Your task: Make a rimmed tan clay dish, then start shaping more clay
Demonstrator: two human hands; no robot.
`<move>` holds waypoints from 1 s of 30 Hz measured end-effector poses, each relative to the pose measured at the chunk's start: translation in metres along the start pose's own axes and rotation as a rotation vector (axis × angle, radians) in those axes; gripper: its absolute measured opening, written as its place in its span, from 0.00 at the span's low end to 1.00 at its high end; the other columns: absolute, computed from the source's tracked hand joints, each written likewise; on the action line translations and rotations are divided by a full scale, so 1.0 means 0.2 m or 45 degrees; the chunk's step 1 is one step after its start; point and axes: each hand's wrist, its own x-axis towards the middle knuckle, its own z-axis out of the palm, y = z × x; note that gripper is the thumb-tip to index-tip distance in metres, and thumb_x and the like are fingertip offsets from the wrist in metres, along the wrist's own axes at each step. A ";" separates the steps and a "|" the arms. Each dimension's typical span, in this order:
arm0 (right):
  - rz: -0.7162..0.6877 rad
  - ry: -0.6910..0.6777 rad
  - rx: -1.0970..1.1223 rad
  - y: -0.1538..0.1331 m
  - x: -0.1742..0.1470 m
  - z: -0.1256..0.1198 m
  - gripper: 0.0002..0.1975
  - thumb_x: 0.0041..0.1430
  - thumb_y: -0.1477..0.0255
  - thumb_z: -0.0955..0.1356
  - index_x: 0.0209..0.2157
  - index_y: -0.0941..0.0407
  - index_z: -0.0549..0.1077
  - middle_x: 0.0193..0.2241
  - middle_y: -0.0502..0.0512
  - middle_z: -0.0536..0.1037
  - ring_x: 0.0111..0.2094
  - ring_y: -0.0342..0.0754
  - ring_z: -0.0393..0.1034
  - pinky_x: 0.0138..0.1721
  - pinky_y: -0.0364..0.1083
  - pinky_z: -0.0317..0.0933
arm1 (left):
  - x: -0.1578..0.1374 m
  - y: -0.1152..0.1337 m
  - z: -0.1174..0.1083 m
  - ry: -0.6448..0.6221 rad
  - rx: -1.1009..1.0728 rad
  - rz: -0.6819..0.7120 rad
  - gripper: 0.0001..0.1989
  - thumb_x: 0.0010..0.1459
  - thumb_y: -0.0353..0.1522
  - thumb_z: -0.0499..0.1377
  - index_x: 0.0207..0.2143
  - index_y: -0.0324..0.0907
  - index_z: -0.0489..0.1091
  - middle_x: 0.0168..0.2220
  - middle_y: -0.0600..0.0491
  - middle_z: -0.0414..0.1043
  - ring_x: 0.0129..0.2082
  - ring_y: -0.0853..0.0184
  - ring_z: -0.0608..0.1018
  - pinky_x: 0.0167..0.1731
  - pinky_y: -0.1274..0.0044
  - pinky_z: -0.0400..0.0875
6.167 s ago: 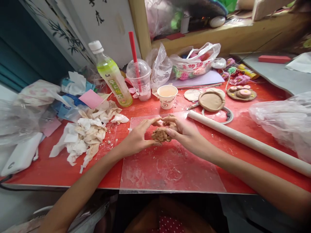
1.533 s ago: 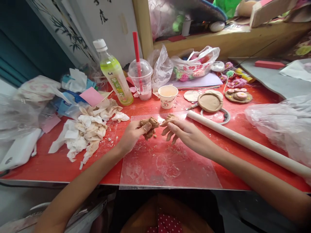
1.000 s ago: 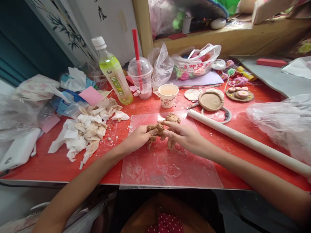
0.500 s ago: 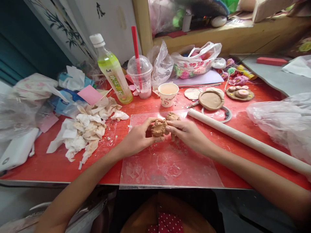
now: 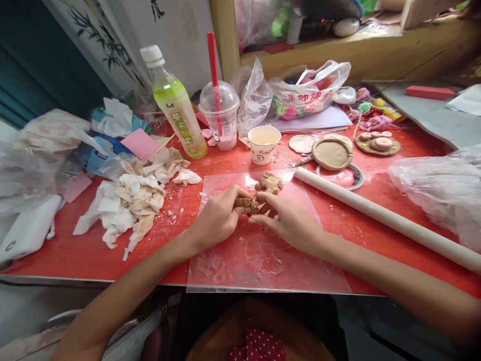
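A rough lump of brown clay (image 5: 248, 203) is held between my hands, a little above the clear plastic sheet (image 5: 259, 273). My left hand (image 5: 216, 218) is closed around its left side, fingers over the top and thumb below. Against the right side press the fingers of my right hand (image 5: 295, 218); its thumb sits lower, and part of its grip is hidden. Just behind lies a second crumbly clay piece (image 5: 271, 182) on the sheet. A paper cup (image 5: 264, 150) of cloudy liquid stands beyond it.
A long pale rolling rod (image 5: 376, 215) lies to the right, near a round clay dish (image 5: 332, 153) and a grey ring (image 5: 356, 178). Crumpled tissues (image 5: 139, 200) lie left. A drink bottle (image 5: 178, 115) and a domed cup (image 5: 221, 120) with a straw stand behind. Plastic bags (image 5: 443, 185) crowd the right side.
My left hand has rolled over and closed more around the clay, which shows less now. The right thumb has dropped lower. The second clay piece behind is more exposed.
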 end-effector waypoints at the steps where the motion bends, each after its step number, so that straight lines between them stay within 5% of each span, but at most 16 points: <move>1: 0.002 0.009 0.001 0.00 0.00 0.00 0.13 0.58 0.64 0.66 0.40 0.57 0.69 0.34 0.55 0.77 0.30 0.45 0.69 0.30 0.44 0.61 | 0.00 0.00 0.00 0.032 0.035 0.041 0.10 0.54 0.21 0.51 0.38 0.40 0.63 0.34 0.52 0.73 0.35 0.68 0.77 0.35 0.76 0.71; 8: 0.004 0.015 -0.035 -0.03 -0.03 0.01 0.11 0.59 0.63 0.65 0.34 0.56 0.67 0.30 0.53 0.75 0.29 0.44 0.67 0.29 0.44 0.57 | -0.03 0.02 0.01 0.206 0.260 0.248 0.10 0.50 0.19 0.49 0.32 0.41 0.62 0.26 0.55 0.70 0.24 0.71 0.71 0.25 0.80 0.64; 14: -0.051 -0.013 0.093 -0.05 -0.03 -0.01 0.09 0.62 0.66 0.62 0.32 0.56 0.67 0.30 0.51 0.75 0.30 0.42 0.68 0.30 0.43 0.58 | -0.01 0.03 0.02 0.144 0.015 0.037 0.08 0.55 0.21 0.49 0.31 0.41 0.60 0.24 0.57 0.68 0.22 0.74 0.70 0.24 0.81 0.63; 17: -0.014 0.069 0.198 -0.02 -0.01 -0.02 0.10 0.62 0.66 0.62 0.33 0.57 0.69 0.30 0.52 0.76 0.32 0.43 0.70 0.33 0.43 0.61 | 0.00 0.02 0.03 0.092 -0.167 0.006 0.10 0.60 0.24 0.47 0.43 0.42 0.60 0.30 0.55 0.67 0.28 0.74 0.72 0.31 0.79 0.68; 21: 0.052 0.127 0.469 0.02 0.01 -0.03 0.14 0.61 0.62 0.63 0.41 0.58 0.72 0.40 0.56 0.77 0.40 0.47 0.72 0.41 0.47 0.66 | 0.00 0.00 0.04 -0.065 -0.180 0.035 0.25 0.61 0.28 0.48 0.59 0.47 0.44 0.44 0.49 0.63 0.43 0.69 0.71 0.45 0.72 0.68; 25: -0.009 -0.092 0.529 0.00 0.00 -0.04 0.18 0.64 0.60 0.60 0.47 0.54 0.72 0.47 0.55 0.75 0.48 0.49 0.69 0.51 0.51 0.62 | 0.00 -0.04 0.05 0.055 0.139 0.106 0.33 0.58 0.38 0.57 0.60 0.47 0.43 0.51 0.44 0.56 0.47 0.62 0.68 0.46 0.67 0.69; 27: -0.011 -0.248 0.488 -0.01 -0.01 -0.04 0.21 0.64 0.57 0.57 0.48 0.52 0.72 0.47 0.54 0.75 0.49 0.49 0.69 0.54 0.54 0.59 | 0.01 -0.07 0.06 0.151 0.296 0.145 0.31 0.57 0.40 0.57 0.59 0.44 0.47 0.50 0.43 0.55 0.45 0.62 0.68 0.45 0.66 0.69; 30: 0.003 -0.363 0.580 -0.01 -0.02 -0.03 0.23 0.64 0.55 0.56 0.49 0.52 0.72 0.49 0.54 0.75 0.50 0.49 0.68 0.58 0.55 0.55 | 0.01 -0.09 0.06 0.092 0.367 0.188 0.25 0.61 0.38 0.52 0.57 0.41 0.49 0.48 0.42 0.57 0.45 0.61 0.68 0.46 0.64 0.68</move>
